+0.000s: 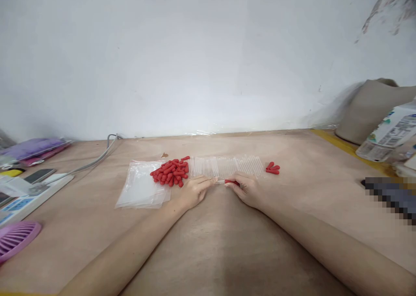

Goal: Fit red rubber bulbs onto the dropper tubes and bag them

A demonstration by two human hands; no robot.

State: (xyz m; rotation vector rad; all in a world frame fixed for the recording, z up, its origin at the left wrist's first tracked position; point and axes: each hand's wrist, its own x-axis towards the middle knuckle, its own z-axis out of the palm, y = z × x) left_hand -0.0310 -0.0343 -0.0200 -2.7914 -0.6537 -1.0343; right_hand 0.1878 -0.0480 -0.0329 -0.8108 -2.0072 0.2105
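My left hand pinches a thin clear dropper tube that lies level between the two hands. At the tube's right end sits a red rubber bulb, gripped by the fingers of my right hand. How far the tube goes into the bulb is hidden by the fingers. Behind both hands, a row of clear tubes lies side by side. A heap of red bulbs rests left of that row, beside my left hand. Several more red bulbs lie to the right of the row.
Clear plastic bags lie partly under the heap. At left are a power strip with a grey cable, a phone and a pink slatted object. A labelled container and a beige object stand at right.
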